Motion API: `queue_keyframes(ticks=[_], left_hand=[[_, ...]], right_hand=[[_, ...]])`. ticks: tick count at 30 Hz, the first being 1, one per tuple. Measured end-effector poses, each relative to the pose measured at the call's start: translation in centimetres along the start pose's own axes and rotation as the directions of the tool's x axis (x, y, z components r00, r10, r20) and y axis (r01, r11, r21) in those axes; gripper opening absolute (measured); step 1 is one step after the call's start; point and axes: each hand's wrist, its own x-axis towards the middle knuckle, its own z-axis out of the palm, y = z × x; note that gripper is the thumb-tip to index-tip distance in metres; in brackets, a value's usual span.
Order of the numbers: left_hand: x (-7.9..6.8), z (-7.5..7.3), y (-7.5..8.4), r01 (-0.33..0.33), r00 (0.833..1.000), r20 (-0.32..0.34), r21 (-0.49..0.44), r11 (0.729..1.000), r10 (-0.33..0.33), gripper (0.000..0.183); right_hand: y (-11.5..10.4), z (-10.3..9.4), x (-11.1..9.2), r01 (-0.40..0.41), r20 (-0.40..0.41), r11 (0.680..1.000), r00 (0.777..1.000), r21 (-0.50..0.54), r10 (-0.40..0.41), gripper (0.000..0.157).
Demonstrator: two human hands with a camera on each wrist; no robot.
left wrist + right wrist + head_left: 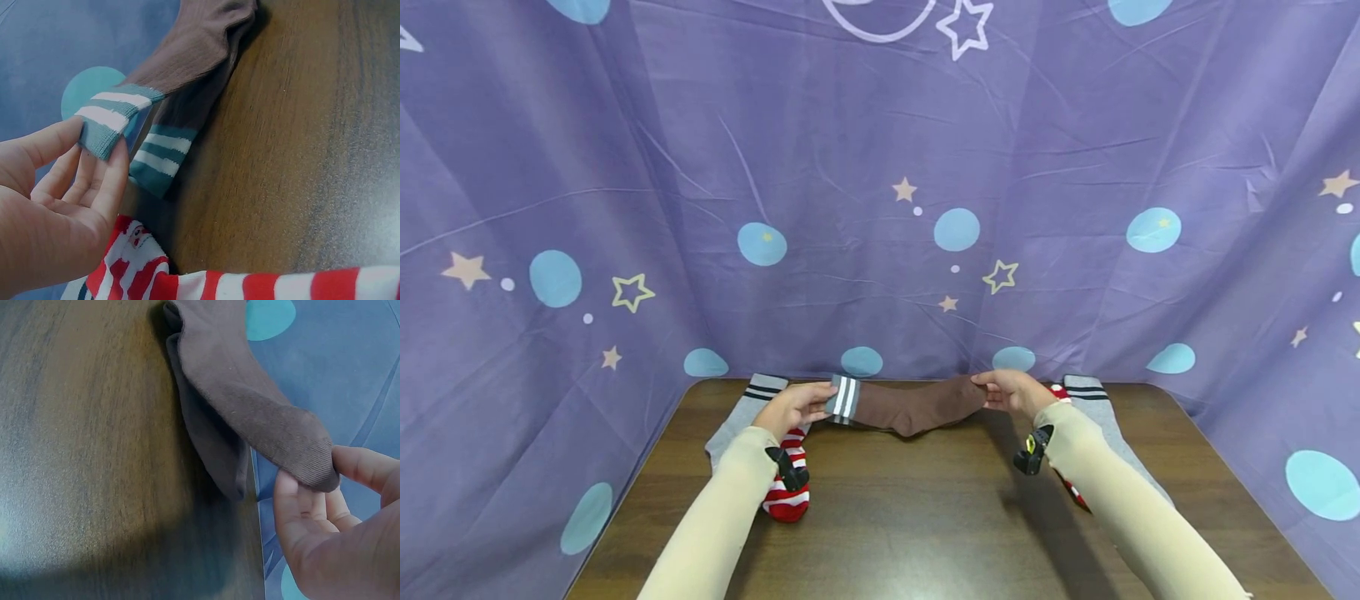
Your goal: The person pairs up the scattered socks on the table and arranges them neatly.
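A brown sock (917, 406) with a grey-green cuff and white stripes spans the space between both hands near the table's back edge. My left hand (793, 408) pinches the cuff corner between thumb and fingers. At the other end, my right hand (1011, 392) pinches the toe. Under the raised sock lies a second brown sock; its striped cuff (164, 156) shows in the left wrist view and its toe part (212, 444) in the right wrist view. Whether the two socks touch at the heel, I cannot tell.
A red-and-white striped sock (787, 497) and a grey sock (737, 423) lie on the wooden table (895, 525) by the left arm. Another grey sock (1101, 417) and a partly hidden striped sock (1072, 493) lie by the right. A purple curtain (850, 150) hangs behind.
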Motion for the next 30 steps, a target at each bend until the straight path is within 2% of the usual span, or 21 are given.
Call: queue_keyframes(ticks=[5,12,17,23,30], left_hand=[[0.2,-0.1,-0.2,-0.015,1.0,-0.001,-0.01,1.0,0.015,0.056],[-0.2,0.2,-0.5,-0.04,0.998,-0.038,0.018,0.999,0.041,0.054],[-0.5,0.3,-0.6,-0.044,0.995,-0.09,0.028,0.999,0.046,0.053],[-0.7,0.6,-0.6,-0.067,0.986,-0.152,0.033,0.997,0.071,0.05],[-0.6,0.9,-0.9,-0.074,0.971,-0.226,0.05,0.996,0.084,0.045]], right_hand=[[0.5,-0.1,0.2,0.032,-0.049,0.999,0.998,-0.022,-0.033,0.004],[1.1,0.2,0.8,0.089,-0.113,0.996,0.99,0.026,-0.085,0.004],[1.4,0.3,0.9,0.108,-0.149,0.994,0.983,0.027,-0.102,0.004],[1.7,0.2,1.0,0.113,-0.181,0.993,0.978,0.018,-0.108,0.014],[2.2,0.1,1.2,0.122,-0.191,0.992,0.974,-0.012,-0.122,0.01]])
